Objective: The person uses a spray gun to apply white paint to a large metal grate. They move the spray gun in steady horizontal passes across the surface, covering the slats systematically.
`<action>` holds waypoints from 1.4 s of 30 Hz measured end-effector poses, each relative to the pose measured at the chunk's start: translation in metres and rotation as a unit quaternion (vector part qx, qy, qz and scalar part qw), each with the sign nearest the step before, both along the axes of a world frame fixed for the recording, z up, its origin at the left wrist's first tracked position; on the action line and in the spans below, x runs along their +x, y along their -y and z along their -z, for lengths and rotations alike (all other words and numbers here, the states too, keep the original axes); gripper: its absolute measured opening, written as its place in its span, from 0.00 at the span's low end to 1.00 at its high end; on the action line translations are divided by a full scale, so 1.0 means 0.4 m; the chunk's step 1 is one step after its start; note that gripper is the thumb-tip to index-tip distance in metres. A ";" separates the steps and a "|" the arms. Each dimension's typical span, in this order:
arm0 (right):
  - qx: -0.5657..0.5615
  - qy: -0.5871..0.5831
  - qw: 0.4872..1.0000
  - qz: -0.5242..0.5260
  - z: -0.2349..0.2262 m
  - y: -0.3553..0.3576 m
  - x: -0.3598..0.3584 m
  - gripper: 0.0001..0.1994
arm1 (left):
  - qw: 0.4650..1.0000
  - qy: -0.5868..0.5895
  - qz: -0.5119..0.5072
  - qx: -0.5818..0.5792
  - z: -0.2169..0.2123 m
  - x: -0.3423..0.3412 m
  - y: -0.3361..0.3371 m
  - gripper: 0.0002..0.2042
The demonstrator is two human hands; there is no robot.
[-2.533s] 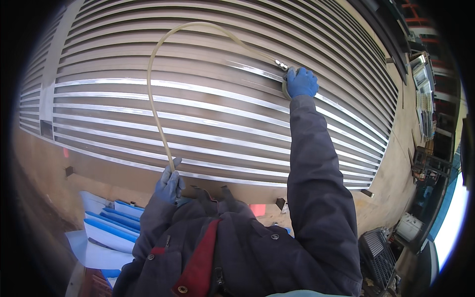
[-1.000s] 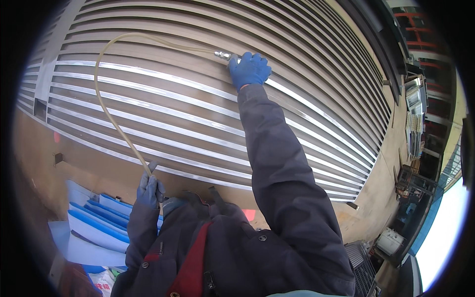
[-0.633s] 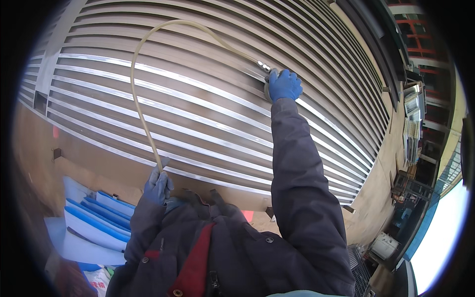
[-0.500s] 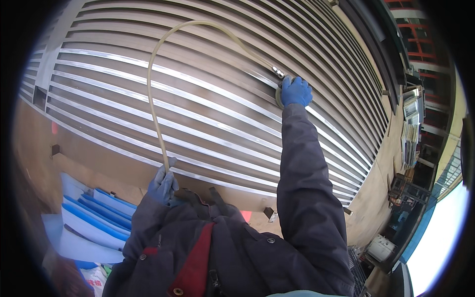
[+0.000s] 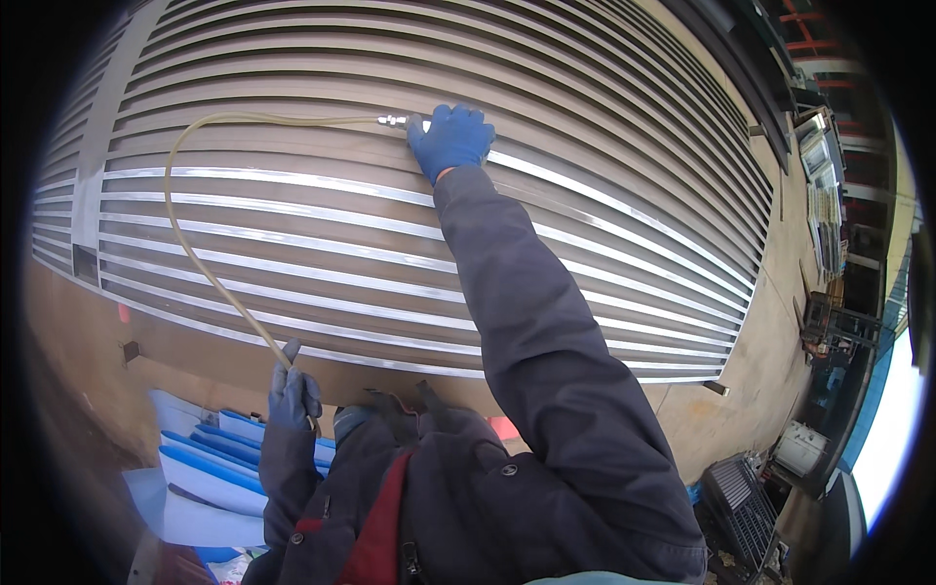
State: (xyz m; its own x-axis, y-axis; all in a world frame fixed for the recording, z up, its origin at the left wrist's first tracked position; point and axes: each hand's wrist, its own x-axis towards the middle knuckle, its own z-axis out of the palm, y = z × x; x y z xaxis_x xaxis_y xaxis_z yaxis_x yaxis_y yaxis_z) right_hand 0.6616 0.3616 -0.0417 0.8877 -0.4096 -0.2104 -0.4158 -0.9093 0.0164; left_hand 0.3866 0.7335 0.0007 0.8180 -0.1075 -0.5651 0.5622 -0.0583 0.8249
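My right hand point(image 5: 452, 142), in a blue glove, is closed over an air sander on a large slatted metal panel point(image 5: 244, 176). The hand hides most of the sander; a silver coupling point(image 5: 392, 122) sticks out to its left. From there a pale yellowish air hose point(image 5: 185, 229) loops left and back towards me. My left hand point(image 5: 293, 395), in a grey glove, grips this hose near the panel's near edge. Slats on the near side shine bright silver, while those farther off look dull beige.
Blue and white sheets point(image 5: 210, 478) lie stacked on the floor at lower left. A dark metal grate point(image 5: 741, 507) and a pale box-shaped object point(image 5: 801, 448) stand at lower right. Dark beams point(image 5: 736, 49) run along the panel's far right side.
My right hand has slid left along the slats with the sander. The hose loop has shifted left and flattened. My left hand, still on the hose, sits lower and farther left in view.
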 end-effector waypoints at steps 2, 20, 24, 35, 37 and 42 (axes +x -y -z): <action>-0.011 0.001 1.000 0.023 0.008 0.077 -0.035 0.33 | 0.999 -0.039 0.004 -0.014 0.009 0.000 0.034 0.23; -0.085 0.064 0.984 0.141 0.052 0.466 -0.267 0.31 | 0.989 -0.095 0.111 -0.009 0.013 0.008 0.156 0.22; -0.056 0.052 0.994 0.076 0.037 0.257 -0.141 0.33 | 0.996 -0.057 0.065 -0.027 0.014 0.014 0.104 0.22; -0.007 0.004 1.000 0.020 0.011 0.041 -0.012 0.32 | 0.999 -0.047 -0.007 -0.021 0.017 0.013 0.006 0.22; -0.031 0.018 0.998 0.043 0.016 0.116 -0.056 0.32 | 0.998 -0.061 0.003 -0.033 0.028 0.011 0.025 0.22; -0.065 0.039 0.991 0.111 0.021 0.308 -0.162 0.33 | 0.995 -0.068 0.066 -0.028 0.036 0.006 0.079 0.22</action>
